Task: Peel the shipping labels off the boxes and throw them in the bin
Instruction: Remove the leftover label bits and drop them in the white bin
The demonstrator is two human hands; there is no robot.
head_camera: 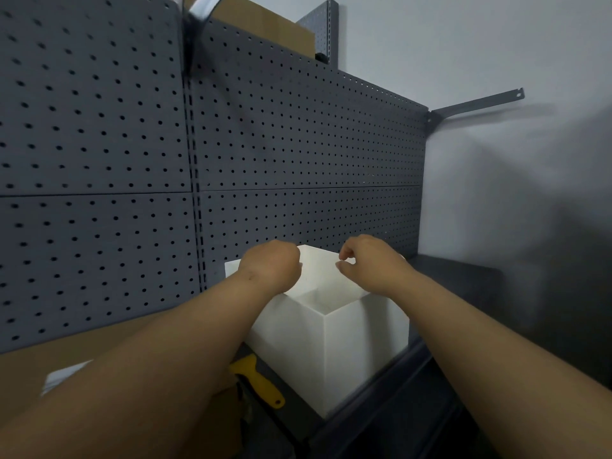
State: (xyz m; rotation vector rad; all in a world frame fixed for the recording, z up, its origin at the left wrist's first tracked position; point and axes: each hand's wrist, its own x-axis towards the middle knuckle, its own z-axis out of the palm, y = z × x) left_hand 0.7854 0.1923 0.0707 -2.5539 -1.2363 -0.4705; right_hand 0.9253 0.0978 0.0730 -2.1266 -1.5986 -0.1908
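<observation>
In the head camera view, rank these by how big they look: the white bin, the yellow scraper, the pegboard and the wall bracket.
1. Pegboard, largest by far.
2. White bin.
3. Yellow scraper and wall bracket: similar, and the scraper is nearer and partly hidden, so unranked.

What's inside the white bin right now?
Only bare inner walls of the white bin show. Its near walls hide the bottom, and the left hand and right hand cover part of the opening.
</observation>
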